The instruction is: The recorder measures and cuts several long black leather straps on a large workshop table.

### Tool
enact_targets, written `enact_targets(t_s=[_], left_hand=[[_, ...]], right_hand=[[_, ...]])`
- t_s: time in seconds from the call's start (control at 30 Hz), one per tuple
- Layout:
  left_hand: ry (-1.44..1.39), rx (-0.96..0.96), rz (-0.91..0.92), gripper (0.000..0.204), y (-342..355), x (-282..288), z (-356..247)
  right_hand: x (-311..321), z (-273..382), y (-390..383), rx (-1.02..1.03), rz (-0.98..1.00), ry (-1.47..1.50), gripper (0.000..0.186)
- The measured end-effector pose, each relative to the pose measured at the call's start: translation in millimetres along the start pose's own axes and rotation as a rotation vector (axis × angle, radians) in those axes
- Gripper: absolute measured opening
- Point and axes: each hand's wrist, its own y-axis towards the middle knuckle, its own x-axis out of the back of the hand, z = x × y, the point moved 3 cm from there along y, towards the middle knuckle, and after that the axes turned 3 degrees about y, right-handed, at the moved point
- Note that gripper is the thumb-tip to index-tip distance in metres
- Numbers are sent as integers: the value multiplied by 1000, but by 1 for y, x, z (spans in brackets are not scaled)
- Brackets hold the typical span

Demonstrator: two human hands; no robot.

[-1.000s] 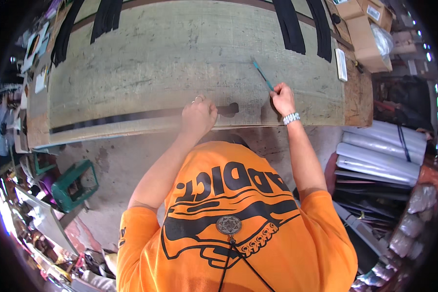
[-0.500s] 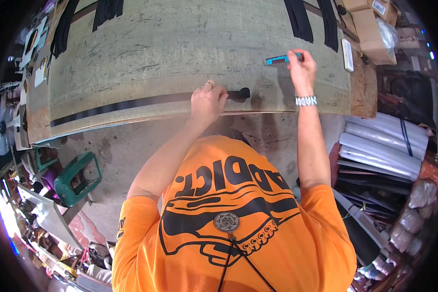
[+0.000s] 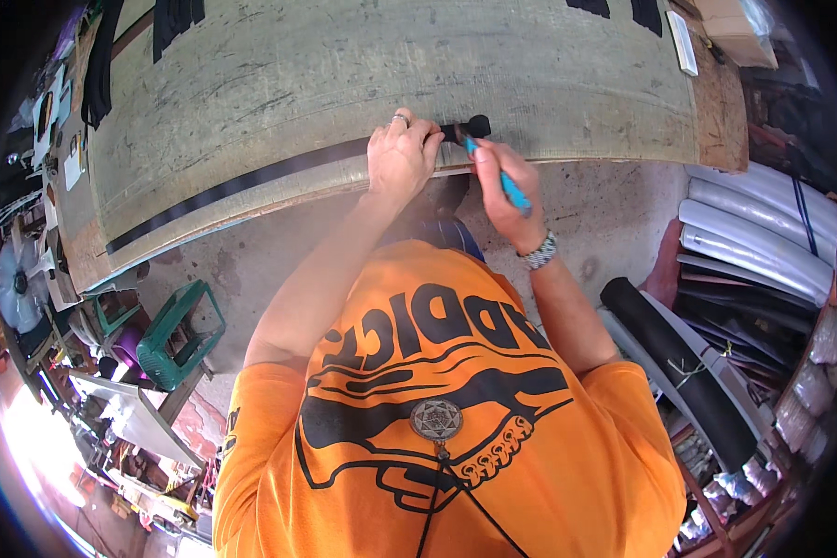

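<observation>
A long black strip (image 3: 251, 179) lies along the near edge of the worktable, its right end bunched into a small dark lump. My left hand (image 3: 403, 160) presses on it near that end, fingers bent and drawn together, thumb and fingertips at the strip. Close to its right, my right hand (image 3: 509, 186) is closed round a blue utility knife (image 3: 512, 192). The knife's tip is at the strip, between my left fingertips and the bunched end. Whether the blade has gone into the material I cannot tell.
The worn greenish worktable (image 3: 298, 84) has more black strips (image 3: 175, 26) hanging over its far part. A white bar-shaped block (image 3: 682, 43) lies at its right side. Silvery rolls (image 3: 763, 232) and a black roll (image 3: 679, 372) are on the right; a green stool (image 3: 181, 335) stands left.
My right hand has come down and left with the knife, from above the table to the strip's right end. My left hand stays on the strip. The view has shifted a little.
</observation>
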Motion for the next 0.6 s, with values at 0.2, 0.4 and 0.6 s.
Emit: enact_targets(t_s=[0.2,0.4,0.6], left_hand=[[-4,-8,-6,12,0,2,-1],[11,-7,-15,13,0,3,-3],[-26,-17,99,11,13,10,1]], right_hand=[[-17,-9,-7,126,51,-162,24],[-17,-15,-10,146,49,-175,26],[-19,-13,-5,169,58,-234,22]])
